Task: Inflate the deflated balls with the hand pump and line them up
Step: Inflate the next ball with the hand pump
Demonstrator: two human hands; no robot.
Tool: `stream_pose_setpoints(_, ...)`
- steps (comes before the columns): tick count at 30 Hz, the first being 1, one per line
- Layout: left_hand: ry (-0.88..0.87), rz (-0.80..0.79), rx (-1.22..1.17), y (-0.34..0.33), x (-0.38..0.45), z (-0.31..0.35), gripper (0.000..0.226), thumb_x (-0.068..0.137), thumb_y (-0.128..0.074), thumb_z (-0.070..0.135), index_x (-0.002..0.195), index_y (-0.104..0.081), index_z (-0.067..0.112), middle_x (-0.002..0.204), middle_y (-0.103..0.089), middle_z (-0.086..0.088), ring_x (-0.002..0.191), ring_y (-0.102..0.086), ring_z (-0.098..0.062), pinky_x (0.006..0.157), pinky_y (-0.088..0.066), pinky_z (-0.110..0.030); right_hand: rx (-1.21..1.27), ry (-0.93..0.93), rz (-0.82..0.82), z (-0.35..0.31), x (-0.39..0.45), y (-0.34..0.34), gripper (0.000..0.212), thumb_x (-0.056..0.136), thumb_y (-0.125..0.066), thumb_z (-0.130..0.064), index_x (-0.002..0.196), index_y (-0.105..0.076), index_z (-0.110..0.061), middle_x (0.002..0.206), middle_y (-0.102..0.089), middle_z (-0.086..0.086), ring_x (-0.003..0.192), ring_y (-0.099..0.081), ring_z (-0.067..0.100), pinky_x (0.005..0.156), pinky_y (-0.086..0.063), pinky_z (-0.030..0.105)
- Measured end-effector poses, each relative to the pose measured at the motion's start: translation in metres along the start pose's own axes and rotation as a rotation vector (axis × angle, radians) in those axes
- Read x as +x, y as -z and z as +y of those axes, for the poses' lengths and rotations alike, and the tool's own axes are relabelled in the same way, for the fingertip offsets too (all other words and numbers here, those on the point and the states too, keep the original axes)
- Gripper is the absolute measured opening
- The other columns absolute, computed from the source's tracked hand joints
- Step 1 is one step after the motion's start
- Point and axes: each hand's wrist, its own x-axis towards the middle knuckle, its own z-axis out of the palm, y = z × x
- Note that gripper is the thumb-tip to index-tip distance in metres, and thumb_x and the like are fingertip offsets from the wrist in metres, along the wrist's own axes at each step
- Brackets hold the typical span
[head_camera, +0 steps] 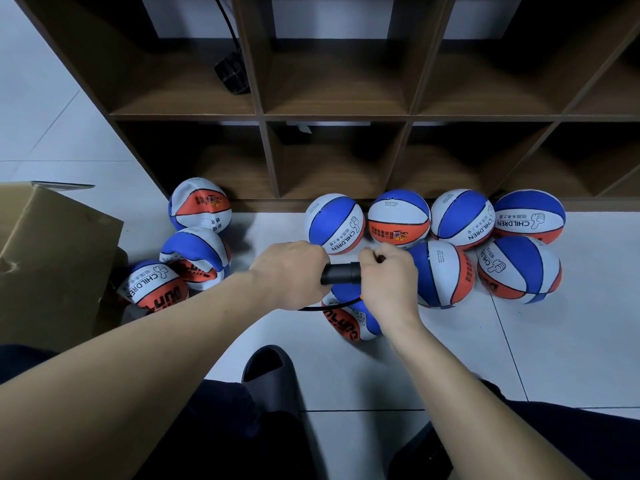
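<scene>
My left hand (292,268) and right hand (388,271) clamp the pump (341,273) — 4 balls (334,221) nearby read "CHILDREN".

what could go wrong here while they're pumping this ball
The ball being filled sits loose on the tile under the pump handle gripped by left hand and right hand; it might roll and tug the hose. A jolt could knock the inflated balls out of line.

Both hands, left hand (294,268) and right hand (388,275), grip the black pump handle (341,273) above a ball (349,313) on the floor.
</scene>
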Motion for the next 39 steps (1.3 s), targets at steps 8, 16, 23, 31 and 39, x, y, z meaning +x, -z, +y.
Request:
stream_pose_setpoints(8,0.026,0.036,-0.037,0.017,0.002,-0.022,0.030,0.095,-0.061,0.052,0.080,-0.062,0.025,0.072,-0.062,0.005,0.067,-0.059,-0.017,0.057,-0.041,-0.031,0.023,-0.063,0.017,0.005,0.055,0.069,0.034,0.098,-0.068,-0.025,0.077,-0.060,0.001,0.058,-0.038,0.001,0.056,-0.032,0.016,0.056,-0.031,0.031)
stream_pose_setpoints(16,0.009,0.011,0.091,0.008,0.001,-0.016,0.025,0.098,-0.056,0.046,0.084,-0.061,0.026,0.077,-0.061,0.004,0.071,-0.060,-0.021,0.059,-0.042,-0.032,0.004,-0.164,0.106,0.020,0.030,0.040,0.047,0.096,-0.063,-0.016,0.057,-0.037,-0.016,0.046,-0.033,-0.009,0.056,-0.030,0.022,0.057,-0.030,0.035)
stream_pose_setpoints(23,0.013,0.026,0.086,0.008,-0.001,-0.007,0.024,0.096,-0.056,0.042,0.080,-0.060,0.024,0.074,-0.061,0.002,0.069,-0.061,-0.023,0.059,-0.046,-0.032,0.024,-0.093,0.077,0.006,0.011,0.012,0.038,0.097,-0.059,-0.014,0.064,-0.040,-0.013,0.057,-0.037,0.002,0.052,-0.028,0.015,0.049,-0.028,0.032)
stream_pose_setpoints(31,-0.017,0.006,0.050,0.003,-0.002,0.004,0.025,0.097,-0.057,0.043,0.084,-0.064,0.024,0.073,-0.062,0.002,0.067,-0.061,-0.022,0.058,-0.048,-0.032,0.014,-0.065,0.049,-0.001,-0.005,-0.003,0.044,0.101,-0.062,-0.021,0.062,-0.043,-0.016,0.055,-0.044,-0.004,0.053,-0.040,0.016,0.053,-0.037,0.032)
stream_pose_setpoints(39,-0.025,0.018,-0.029,0.006,0.000,0.000,0.028,0.096,-0.060,0.051,0.084,-0.062,0.026,0.073,-0.062,0.005,0.070,-0.061,-0.019,0.060,-0.048,-0.032,0.024,-0.082,-0.054,0.000,0.020,0.022,0.039,0.096,-0.066,-0.023,0.066,-0.045,-0.009,0.057,-0.037,-0.001,0.057,-0.035,0.019,0.051,-0.031,0.031)
